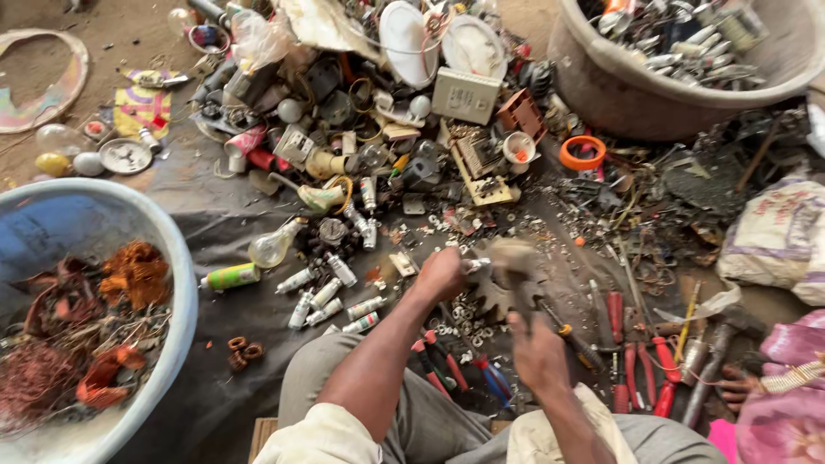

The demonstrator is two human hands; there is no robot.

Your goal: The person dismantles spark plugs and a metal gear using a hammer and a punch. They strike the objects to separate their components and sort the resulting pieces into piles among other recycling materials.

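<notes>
Centrally, grip of the left hand (440,275): closed around a small silvery cylindrical part (475,265), whose end sticks out to the right of the fist.
Right hand (534,348): fist shut on the handle of a hammer (516,262); the hammer's head is blurred and sits just beside the silvery part, and whether they touch cannot be told.
Under the hands: a toothed metal gear (494,296) lies flat on the dark ground cloth (215,232), partly hidden by the hammer.
Near the right hand: a row of red-handled pliers and cutters (640,344) and a screwdriver with a yellow band (567,335), all lying on the cloth.
Near the left forearm: several small silvery tubes with green bands (331,301) scattered in a loose group, and a clear glass bulb (273,245) just above them.
Left edge: a pale blue tub (185,283) holding tangles of copper wire (133,273).
Top right: a large grey basin (619,94) filled with metal scrap.
Top centre: a heap of mixed electrical scrap with a white switch box (465,94) and an orange ring (582,152) at its right side.
Right edge: a white sack (773,236), well apart from both hands.
Bottom: the person's grey trouser knees (430,421), drawn up below both forearms.
</notes>
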